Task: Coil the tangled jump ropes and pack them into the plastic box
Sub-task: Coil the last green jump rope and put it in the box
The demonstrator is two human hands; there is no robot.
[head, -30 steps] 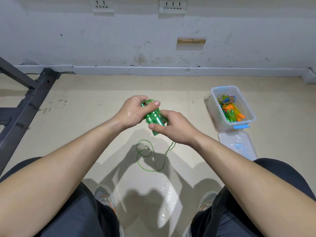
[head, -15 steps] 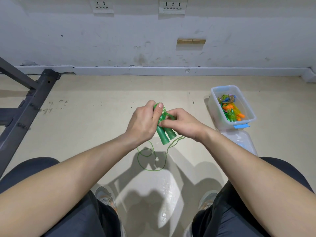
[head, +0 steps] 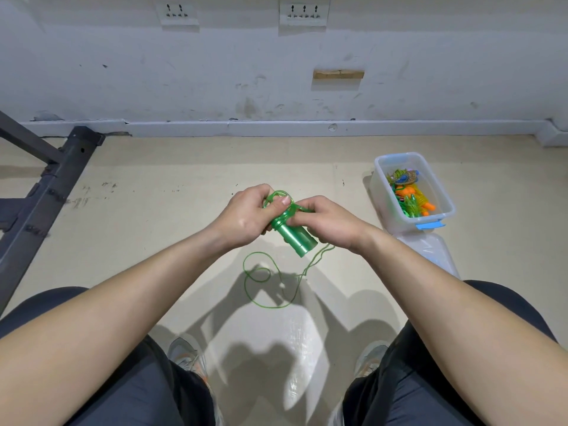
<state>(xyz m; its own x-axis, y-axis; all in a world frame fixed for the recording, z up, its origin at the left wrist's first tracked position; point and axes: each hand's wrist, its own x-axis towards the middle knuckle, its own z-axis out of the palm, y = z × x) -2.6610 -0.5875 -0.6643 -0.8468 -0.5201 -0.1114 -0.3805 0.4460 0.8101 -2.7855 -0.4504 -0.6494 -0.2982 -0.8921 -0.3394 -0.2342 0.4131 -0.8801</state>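
Seen from above, a seated person's two bare forearms reach forward over a pale floor (head: 153, 210), the hands meeting in the middle of the view.

The left hand (head: 246, 216) is closed around a green jump rope (head: 287, 216). Its fingers curl round the two handles (head: 296, 236), which lie side by side, and its thumb presses down on a few wound loops at their far end, probably so the coil cannot spring loose. The right hand (head: 330, 224) is also closed, pinching the cord beside those loops. Its fingertips are partly hidden, so the exact grip is unclear.

The remaining cord (head: 264, 282) hangs from the hands and lies in a slack loop on the floor near the person's feet, not yet wound.

To the right and a little farther away stands a clear plastic box (head: 379, 179), open, with orange and green ropes (head: 412, 199) already packed inside. Its lid (head: 430, 253) lies flat on the floor on the box's near side, leaving the opening free for this rope.

A dark metal frame (head: 46, 195) runs along the far left.
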